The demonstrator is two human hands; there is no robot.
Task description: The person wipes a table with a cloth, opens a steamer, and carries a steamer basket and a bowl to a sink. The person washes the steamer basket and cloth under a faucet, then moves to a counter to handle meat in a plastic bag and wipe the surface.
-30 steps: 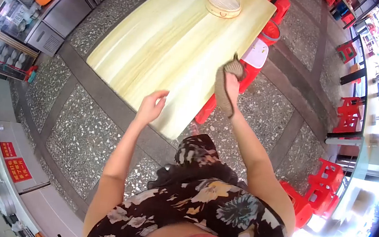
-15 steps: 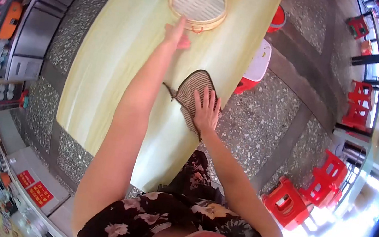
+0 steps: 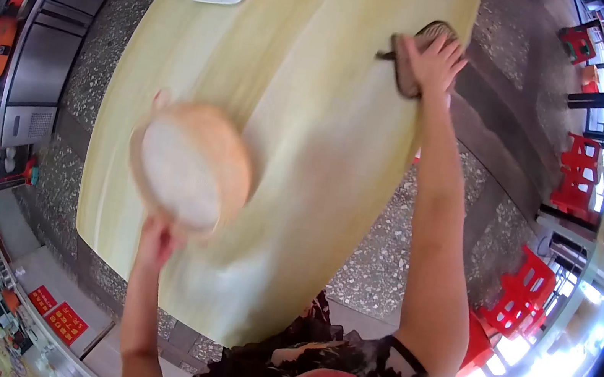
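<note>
The left hand (image 3: 156,239) grips a blurred bamboo steamer (image 3: 189,165) over the wooden table (image 3: 312,113). Far from it, the right hand (image 3: 434,60) presses a cloth (image 3: 406,64) flat at the table's edge.

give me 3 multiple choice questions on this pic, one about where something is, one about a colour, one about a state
1. Where is the right hand?
A. flat on the cloth at the far right edge of the table
B. hanging at the person's side
C. in a white dish

2. What colour are the stools on the floor to the right?
A. blue
B. red
C. green

3. What state is the bamboo steamer in?
A. standing untouched at the far end
B. gripped at its near rim by the left hand, blurred
C. upside down on the floor

Answers:
1 A, the spread fingers press on the cloth right at the table edge.
2 B, every stool in view there is red.
3 B, the fingers close on its near rim and its outline is smeared.
</note>
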